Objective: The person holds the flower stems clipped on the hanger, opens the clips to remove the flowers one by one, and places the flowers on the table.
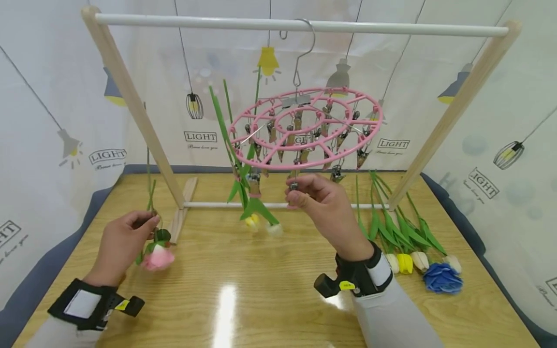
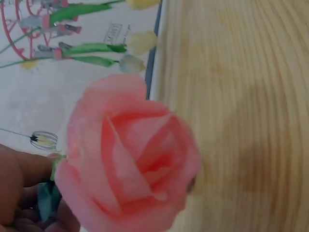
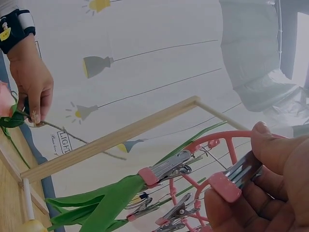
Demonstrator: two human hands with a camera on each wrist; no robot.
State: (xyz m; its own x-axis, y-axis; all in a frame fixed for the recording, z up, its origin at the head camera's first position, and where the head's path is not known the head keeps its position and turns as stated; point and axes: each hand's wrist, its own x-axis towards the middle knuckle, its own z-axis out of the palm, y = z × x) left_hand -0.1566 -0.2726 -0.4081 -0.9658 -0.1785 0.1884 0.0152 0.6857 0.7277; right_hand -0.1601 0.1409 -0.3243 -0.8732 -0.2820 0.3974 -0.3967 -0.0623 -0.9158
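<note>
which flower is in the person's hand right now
The pink rose, its stem pinched in the left hand. The right hand holds a clip, and neither touches the blue flower or tulips.

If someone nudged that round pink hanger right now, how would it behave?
The pink hanger would probably swing or twist, since it hangs from one metal hook over the white bar. Its clips would likely jiggle, dangling beneath it. The right hand, pinching one clip, might damp that.
</note>
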